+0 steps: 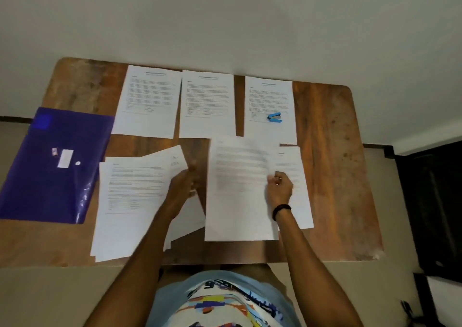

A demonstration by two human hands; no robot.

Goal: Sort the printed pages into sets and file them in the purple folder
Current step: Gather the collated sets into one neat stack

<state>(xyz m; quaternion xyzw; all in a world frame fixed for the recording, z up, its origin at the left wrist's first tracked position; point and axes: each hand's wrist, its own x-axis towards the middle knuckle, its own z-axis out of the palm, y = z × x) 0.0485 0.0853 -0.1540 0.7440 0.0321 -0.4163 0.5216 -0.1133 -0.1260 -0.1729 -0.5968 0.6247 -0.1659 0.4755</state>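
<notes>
Three printed pages lie in a row at the table's far edge: left page (147, 101), middle page (207, 104), right page (270, 96). A loose stack of pages (130, 201) sits at the front left, and my left hand (181, 189) holds its right edge with fingers curled. My right hand (278, 189) pinches a blurred single page (237, 189), which overlaps another page (297, 189) beneath it. The purple folder (52, 164) lies shut at the left, hanging over the table edge.
A small blue stapler (275, 117) rests on the far right page. The wooden table (330, 164) shows bare wood along its right side. A dark piece of furniture (430, 201) stands to the right of the table.
</notes>
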